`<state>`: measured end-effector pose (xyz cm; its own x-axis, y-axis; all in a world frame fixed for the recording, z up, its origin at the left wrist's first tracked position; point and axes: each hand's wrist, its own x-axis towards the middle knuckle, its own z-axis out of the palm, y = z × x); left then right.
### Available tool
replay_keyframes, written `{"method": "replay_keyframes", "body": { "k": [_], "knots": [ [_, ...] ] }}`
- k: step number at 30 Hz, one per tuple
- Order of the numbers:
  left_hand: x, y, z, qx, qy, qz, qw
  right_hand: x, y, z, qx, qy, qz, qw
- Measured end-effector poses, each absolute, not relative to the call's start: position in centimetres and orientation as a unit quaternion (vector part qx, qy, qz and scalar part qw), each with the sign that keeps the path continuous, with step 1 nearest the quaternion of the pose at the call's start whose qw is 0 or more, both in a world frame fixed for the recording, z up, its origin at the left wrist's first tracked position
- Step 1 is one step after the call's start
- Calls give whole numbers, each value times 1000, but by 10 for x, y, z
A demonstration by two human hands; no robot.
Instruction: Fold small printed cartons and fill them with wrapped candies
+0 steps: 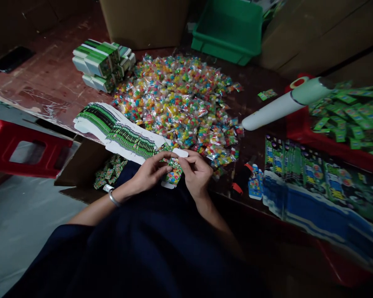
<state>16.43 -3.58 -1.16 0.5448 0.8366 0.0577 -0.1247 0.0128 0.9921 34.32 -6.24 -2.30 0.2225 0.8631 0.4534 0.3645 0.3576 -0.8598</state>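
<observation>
Green carton (173,176) gripped by left hand (149,174), right hand (196,174) at table edge (65,124).

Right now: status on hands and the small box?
Left hand and right hand both gripping small printed box, white flap up. Candy packet pile just beyond on table. Flat carton stack at left. Nothing blocking.

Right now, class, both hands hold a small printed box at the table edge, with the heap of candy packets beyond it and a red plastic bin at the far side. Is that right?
Not quite: the bin at the far side is green, not red, as the head view shows. The rest holds: the left hand and right hand hold the small printed box, with the heap of candy packets beyond it.
</observation>
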Motion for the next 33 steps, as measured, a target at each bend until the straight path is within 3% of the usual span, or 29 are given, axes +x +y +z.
{"method": "replay_keyframes", "body": {
  "k": [9,20,23,29,33],
  "knots": [
    [166,-34,-12,533,306,433,660,340,-66,-15,-503,-546,293,603],
    [161,-39,-8,624,308,415,587,362,-46,11,-530,-499,458,510],
    [159,-38,-3,621,310,398,600,365,-44,13,-525,-528,444,499],
    [158,-37,3,607,326,379,618,360,-60,15,-505,-647,283,496],
    [158,-38,1,586,328,371,642,355,-72,3,-506,-658,280,482]
  ]
}}
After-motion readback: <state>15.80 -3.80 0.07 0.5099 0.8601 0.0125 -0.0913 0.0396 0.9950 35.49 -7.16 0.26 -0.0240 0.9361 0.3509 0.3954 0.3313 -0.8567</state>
